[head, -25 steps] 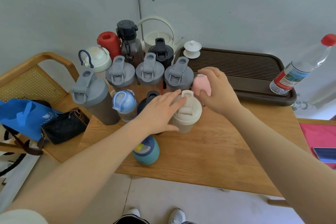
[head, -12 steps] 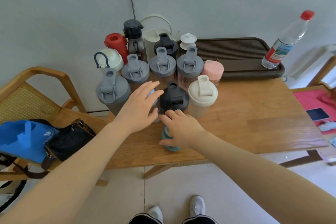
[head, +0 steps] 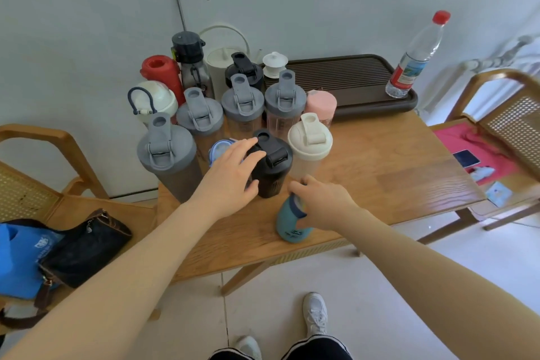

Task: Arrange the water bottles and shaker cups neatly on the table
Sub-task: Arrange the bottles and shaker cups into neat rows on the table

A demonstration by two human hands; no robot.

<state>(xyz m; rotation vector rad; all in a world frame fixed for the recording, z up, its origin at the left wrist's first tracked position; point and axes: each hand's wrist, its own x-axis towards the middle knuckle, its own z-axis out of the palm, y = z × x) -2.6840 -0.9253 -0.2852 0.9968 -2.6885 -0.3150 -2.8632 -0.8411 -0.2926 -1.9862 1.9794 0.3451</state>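
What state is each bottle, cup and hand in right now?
Teal bottle: upright near the table's front edge, gripped at the top.
Right hand: curled round the teal bottle.
Left hand: fingers straight, resting on the black shaker.
Black shaker: upright, lid closed.
Cream shaker: upright, cap shut.
Clear water bottle: upright on the tray, red cap on.

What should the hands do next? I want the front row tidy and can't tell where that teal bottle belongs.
Probably lift the teal bottle with the right hand, which grips its top, and set it beside the cream shaker. It stands alone near the table edge, in front of the rows.
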